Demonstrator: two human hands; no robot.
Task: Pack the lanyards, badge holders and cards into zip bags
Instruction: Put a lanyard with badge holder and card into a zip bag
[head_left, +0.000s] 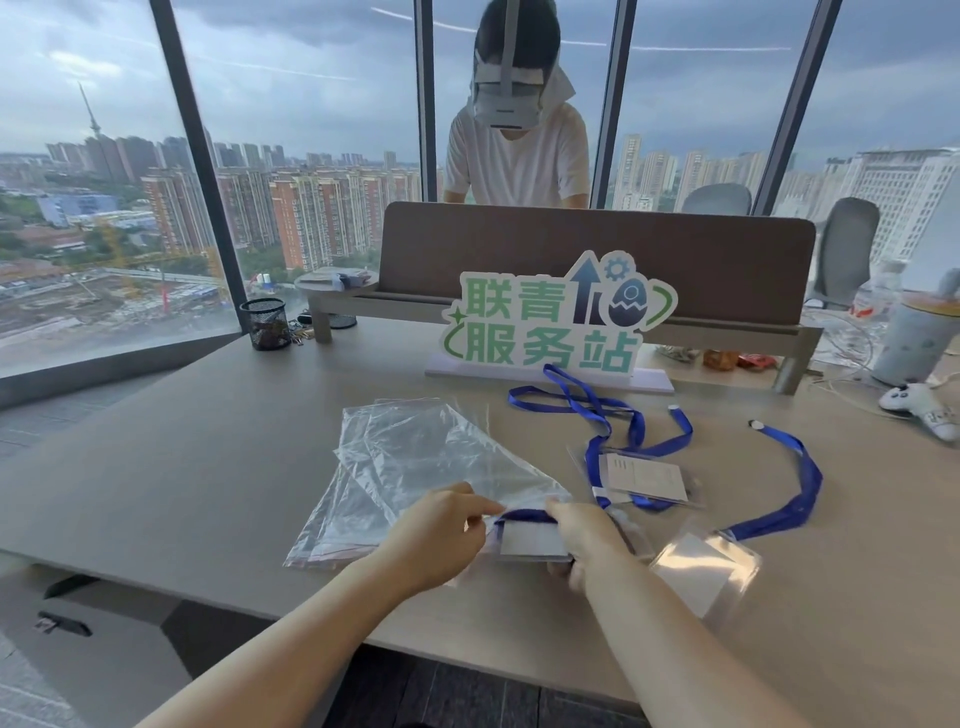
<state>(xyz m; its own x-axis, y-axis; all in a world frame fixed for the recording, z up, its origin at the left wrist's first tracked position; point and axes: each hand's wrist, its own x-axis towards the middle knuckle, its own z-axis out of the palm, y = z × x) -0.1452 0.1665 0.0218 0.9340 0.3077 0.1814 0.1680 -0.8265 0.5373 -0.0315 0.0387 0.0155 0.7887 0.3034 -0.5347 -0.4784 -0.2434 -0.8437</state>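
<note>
Both hands pinched at lower centre of the frame: left hand (439, 535) grips the mouth edge of a clear zip bag (441, 457) between thumb and fingers, forearm coming in from lower left; right hand (589, 545) clamps a badge holder with white card (530, 540) and a folded blue lanyard (522, 515), right at the bag opening. Bag is lifted slightly, crinkled, on top of a flat stack of more zip bags (332, 525) on the desk (208, 467). Second holder set (644, 478) with a tangled blue lanyard lies centre right. Third holder (706, 571), glossy, lies at lower right, its lanyard (800, 483) looping up.
</note>
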